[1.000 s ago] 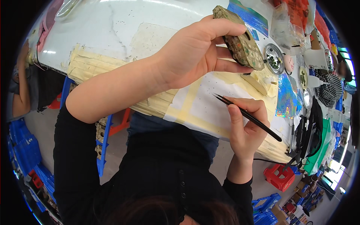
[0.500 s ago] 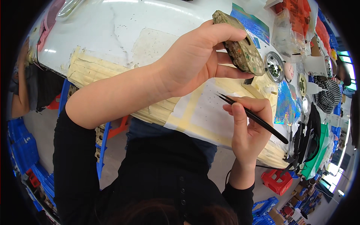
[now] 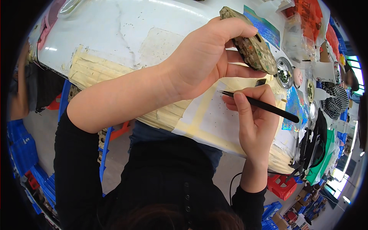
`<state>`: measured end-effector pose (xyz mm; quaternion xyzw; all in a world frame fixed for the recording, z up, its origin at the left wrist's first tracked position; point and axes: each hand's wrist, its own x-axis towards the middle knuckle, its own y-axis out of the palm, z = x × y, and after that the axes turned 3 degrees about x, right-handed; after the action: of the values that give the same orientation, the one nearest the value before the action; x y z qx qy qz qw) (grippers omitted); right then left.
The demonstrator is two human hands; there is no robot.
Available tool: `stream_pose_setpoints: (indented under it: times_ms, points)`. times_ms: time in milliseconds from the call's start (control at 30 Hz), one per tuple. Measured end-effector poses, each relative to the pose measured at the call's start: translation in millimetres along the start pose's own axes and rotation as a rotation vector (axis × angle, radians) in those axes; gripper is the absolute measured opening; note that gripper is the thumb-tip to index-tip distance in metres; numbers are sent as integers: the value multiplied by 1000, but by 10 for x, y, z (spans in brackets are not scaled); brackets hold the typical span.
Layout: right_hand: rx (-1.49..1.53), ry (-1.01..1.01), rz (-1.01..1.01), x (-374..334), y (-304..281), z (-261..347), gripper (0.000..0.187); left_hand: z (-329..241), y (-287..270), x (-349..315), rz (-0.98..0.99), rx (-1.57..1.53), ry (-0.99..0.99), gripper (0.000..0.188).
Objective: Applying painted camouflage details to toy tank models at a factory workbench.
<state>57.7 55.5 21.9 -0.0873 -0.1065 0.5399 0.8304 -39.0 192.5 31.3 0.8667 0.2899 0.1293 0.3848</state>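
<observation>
My left hand (image 3: 201, 53) grips a flat, rounded, case-like piece (image 3: 257, 53) by its edges, raised above the table. Its surface is mottled in camouflage greens and browns, with a dark oval slot near my thumb and a few tiny red and green specks. Its face is mostly tilted away from me. In my right hand (image 3: 258, 119) black tweezers (image 3: 274, 109) are pinched, their fine tips pointing left over the white paper sheet (image 3: 207, 115). The tips are apart from the piece; whether they hold anything is too small to tell. Small dark dots lie on the sheet.
Right of the piece stands a round metal dish (image 3: 284, 73) with dark green bits, near a pink rounded object (image 3: 298, 76). Shiny blue holographic sheets (image 3: 293, 107), plastic bags (image 3: 297, 38) and black straps (image 3: 314, 143) crowd the right side. Another person's arm (image 3: 23, 84) shows far left.
The camouflage piece has shifted slightly up and right with my left hand. My right hand has turned the tweezers flatter and moved their tips slightly up and left.
</observation>
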Motion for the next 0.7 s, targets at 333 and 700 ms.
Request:
stream_pose_setpoints:
  times_ms: [333, 700]
  points:
    - [45, 36, -26, 8, 11, -5, 12, -77, 175, -216, -105, 22, 67, 20]
    - [5, 31, -23, 16, 9, -2, 12, -53, 46, -96, -23, -61, 21, 20]
